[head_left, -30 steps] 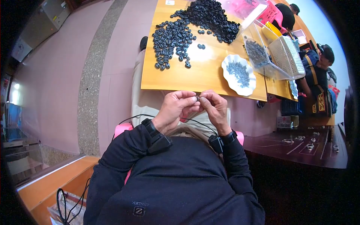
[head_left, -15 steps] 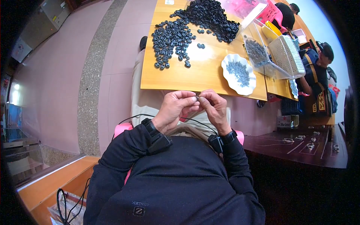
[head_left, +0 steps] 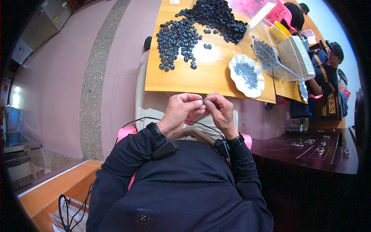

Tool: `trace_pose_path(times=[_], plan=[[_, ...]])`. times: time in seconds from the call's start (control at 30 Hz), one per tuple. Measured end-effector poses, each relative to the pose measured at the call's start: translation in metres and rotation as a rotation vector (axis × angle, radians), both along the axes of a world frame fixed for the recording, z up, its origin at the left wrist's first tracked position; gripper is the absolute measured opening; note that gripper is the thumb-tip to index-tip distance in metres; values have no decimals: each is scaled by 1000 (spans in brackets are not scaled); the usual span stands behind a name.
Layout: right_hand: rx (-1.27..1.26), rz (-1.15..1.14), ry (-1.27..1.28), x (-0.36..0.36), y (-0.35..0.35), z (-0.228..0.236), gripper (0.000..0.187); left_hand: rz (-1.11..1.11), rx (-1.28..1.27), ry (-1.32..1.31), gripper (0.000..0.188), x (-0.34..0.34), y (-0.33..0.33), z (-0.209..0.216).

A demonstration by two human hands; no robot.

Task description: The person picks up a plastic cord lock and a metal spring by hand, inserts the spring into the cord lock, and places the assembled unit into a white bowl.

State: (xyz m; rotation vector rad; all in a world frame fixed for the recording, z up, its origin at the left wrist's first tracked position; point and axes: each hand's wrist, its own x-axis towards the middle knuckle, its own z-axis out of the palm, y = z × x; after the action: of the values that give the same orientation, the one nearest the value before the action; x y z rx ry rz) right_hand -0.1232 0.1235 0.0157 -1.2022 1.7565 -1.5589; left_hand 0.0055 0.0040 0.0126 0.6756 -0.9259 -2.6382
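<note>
My left hand [head_left: 181, 112] and my right hand [head_left: 221, 112] meet just below the front edge of the wooden table [head_left: 212, 79], over my lap. Both pinch one small dark piece [head_left: 203, 99] between thumb and forefinger; the fingertips cover most of it, so its kind cannot be made out. Beyond them on the table lies a spread of small black oval pieces with two holes [head_left: 176, 42], and behind it a denser heap of black pieces [head_left: 220, 17]. A white scalloped dish [head_left: 252, 92] to the right holds many tiny grey parts [head_left: 245, 74].
Right of the dish stands a clear plastic bin [head_left: 266, 52] with dark parts inside, beside a white perforated basket [head_left: 295, 56]. A yellow container [head_left: 281, 30] and a pink basket [head_left: 279, 13] are farther back. Another person [head_left: 324, 69] sits at the right. A black cable [head_left: 135, 120] crosses my lap.
My hands keep almost the same place and grip, with the small piece still between the fingertips. At the right, the other person's arm has shifted slightly.
</note>
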Motion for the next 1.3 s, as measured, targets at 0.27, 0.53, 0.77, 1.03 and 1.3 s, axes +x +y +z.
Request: trace_pose_path(times=[0.27, 0.53, 0.77, 1.03, 1.3], plan=[[8, -8, -64, -1, 2, -5, 6, 2, -54, 0, 15, -1, 2, 0], [40, 18, -291, -2, 3, -12, 15, -7, 2, 15, 16, -2, 1, -3], [22, 27, -379, -4, 3, -15, 17, -12, 34, 32, 16, -1, 0, -1], [9, -11, -538, 1, 1, -10, 15, -8, 49, 30, 16, -1, -1, -2], [-9, -8, -308, 1, 2, -8, 12, 17, -11, -17, 15, 0, 0, -1]])
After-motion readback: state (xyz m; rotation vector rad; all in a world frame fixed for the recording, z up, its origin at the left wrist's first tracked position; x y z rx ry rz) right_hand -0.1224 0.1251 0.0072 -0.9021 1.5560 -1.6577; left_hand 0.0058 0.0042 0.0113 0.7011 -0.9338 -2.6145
